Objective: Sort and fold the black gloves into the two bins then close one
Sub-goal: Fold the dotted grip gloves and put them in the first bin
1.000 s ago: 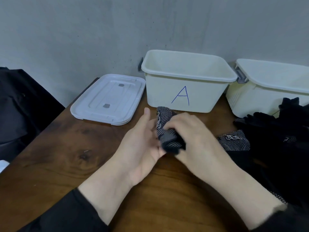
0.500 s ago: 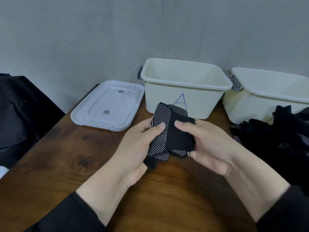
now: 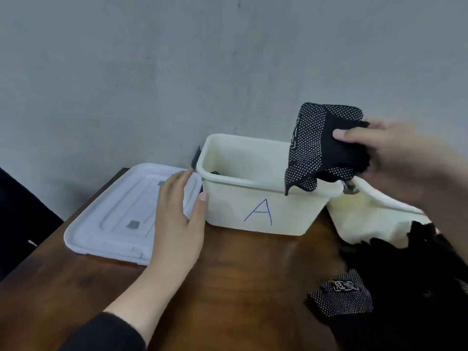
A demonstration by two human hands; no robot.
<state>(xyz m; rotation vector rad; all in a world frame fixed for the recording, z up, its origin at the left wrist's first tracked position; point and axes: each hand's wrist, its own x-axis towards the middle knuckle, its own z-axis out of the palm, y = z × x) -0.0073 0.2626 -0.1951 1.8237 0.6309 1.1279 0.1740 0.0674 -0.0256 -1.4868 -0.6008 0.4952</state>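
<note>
Head view. The right hand (image 3: 395,158) pinches a folded black glove (image 3: 321,145), white-dotted, with thumb on its near face and fingers behind; the bundle hangs above the right end of the bin marked A (image 3: 255,209), its long axis roughly vertical, the loose lower corners pointing down and overlapping the bin's near right rim. The left hand (image 3: 177,219) is open, fingers straight, palm turned toward the left wall of bin A, thumb tip touching that wall; it lies over the right edge of the white lid (image 3: 111,216), which rests flat on the wooden table (image 3: 240,287) just left of the bin. A dark item shows low inside bin A at its left end; what it is cannot be told. A second bin (image 3: 367,214) stands just right of bin A, partly hidden by the right hand and by a pile of black gloves (image 3: 405,287) at the table's right. Bins and lid stand near the grey wall (image 3: 152,72); bare tabletop lies between the forearms.
</note>
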